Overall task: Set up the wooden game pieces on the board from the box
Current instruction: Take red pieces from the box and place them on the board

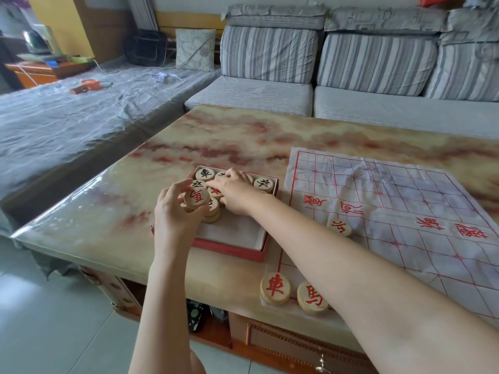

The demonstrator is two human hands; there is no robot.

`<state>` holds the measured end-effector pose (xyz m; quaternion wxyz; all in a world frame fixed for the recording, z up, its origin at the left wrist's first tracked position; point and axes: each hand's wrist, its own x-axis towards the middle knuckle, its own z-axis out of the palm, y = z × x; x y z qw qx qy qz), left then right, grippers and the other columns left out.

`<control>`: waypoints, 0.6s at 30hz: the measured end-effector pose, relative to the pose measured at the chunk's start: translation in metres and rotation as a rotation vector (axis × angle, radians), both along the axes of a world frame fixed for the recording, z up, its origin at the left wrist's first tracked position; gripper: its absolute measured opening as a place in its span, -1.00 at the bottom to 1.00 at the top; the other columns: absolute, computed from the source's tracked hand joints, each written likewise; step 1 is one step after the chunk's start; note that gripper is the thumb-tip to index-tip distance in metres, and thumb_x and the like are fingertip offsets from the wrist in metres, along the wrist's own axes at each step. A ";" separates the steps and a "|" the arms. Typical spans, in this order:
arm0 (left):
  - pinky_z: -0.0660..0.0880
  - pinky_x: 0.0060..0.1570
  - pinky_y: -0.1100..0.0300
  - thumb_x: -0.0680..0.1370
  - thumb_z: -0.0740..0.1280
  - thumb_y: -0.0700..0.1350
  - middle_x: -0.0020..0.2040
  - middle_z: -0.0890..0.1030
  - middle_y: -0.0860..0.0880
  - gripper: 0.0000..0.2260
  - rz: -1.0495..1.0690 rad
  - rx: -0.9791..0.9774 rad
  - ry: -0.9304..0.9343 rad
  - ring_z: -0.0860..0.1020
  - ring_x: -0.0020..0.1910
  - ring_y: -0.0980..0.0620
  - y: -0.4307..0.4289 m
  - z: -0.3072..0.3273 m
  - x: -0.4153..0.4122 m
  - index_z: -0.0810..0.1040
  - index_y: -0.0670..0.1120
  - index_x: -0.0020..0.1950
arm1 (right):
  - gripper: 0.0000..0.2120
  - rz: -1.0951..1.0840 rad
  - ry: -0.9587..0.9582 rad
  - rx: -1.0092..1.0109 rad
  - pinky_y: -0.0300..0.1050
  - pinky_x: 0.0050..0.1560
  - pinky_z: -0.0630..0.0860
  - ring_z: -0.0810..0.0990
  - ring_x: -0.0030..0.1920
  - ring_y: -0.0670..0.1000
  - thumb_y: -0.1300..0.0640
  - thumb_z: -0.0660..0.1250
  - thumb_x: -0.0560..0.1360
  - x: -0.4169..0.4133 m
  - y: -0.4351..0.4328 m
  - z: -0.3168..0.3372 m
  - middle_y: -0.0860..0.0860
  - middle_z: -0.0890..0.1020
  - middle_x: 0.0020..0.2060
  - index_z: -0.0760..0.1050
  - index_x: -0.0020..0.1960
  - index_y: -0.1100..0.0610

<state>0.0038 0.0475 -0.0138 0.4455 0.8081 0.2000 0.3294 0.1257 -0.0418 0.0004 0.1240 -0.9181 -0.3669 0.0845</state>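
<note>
Holding a red-lettered wooden piece [196, 198] in the left hand [175, 209], thumb and fingers curling round its rim, lettered face pointing up, just above the nearer pieces in the box [232, 251]. Reaching the right hand [233, 191] across into the same box, knuckles up, fingers bending down onto the cluster of round pieces at its twelve o'clock end; hiding the fingertips behind the hand itself, so impossible to tell whether pinching a piece or only touching. Showing the red box with its pale lining sitting on the marbled table top [216, 136], at nine o'clock from the paper board [391, 211] and just beside its edge. Showing, inside the box, a black chariot piece [205, 174] at eleven o'clock of the right hand and a black soldier piece [263, 183] at two o'clock of it. Showing three red pieces lying by the board's left edge: a red chariot piece [275, 288] at the seven o'clock corner, a red horse piece [312, 297] just beside it at three o'clock, partly hiding under the right forearm, and a third red piece [339, 227] further up at nine o'clock, also partly covered by the forearm. Showing a striped grey sofa [351, 76] standing at twelve o'clock beyond the table
</note>
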 end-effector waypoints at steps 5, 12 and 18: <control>0.39 -0.04 0.37 0.32 0.48 -0.28 0.16 0.53 -0.08 -0.48 0.001 -0.018 -0.007 0.55 0.01 0.07 0.001 0.003 -0.002 0.49 -0.02 0.24 | -0.42 -0.002 -0.022 0.279 -0.03 0.29 0.18 0.25 0.29 0.11 0.16 0.39 0.41 -0.005 -0.015 0.002 0.06 0.47 0.25 0.31 0.38 0.06; 0.40 -0.06 0.35 0.33 0.52 -0.10 0.13 0.55 0.05 -0.54 -0.058 -0.054 0.021 0.54 -0.02 0.13 -0.015 0.009 -0.002 0.52 0.04 0.21 | -0.45 -0.169 0.190 0.705 -0.32 0.04 0.36 0.48 0.10 -0.06 0.23 0.51 0.32 -0.014 -0.084 0.020 0.06 0.51 0.17 0.41 0.26 0.18; 0.47 0.02 0.32 0.32 0.53 -0.16 0.15 0.57 0.07 -0.48 -0.298 -0.108 0.068 0.57 0.04 0.10 -0.067 0.019 0.011 0.50 0.00 0.26 | -0.44 -0.340 0.145 0.754 -0.22 0.17 0.42 0.51 0.12 -0.02 0.23 0.52 0.31 -0.031 -0.177 0.015 0.01 0.52 0.11 0.38 0.25 0.11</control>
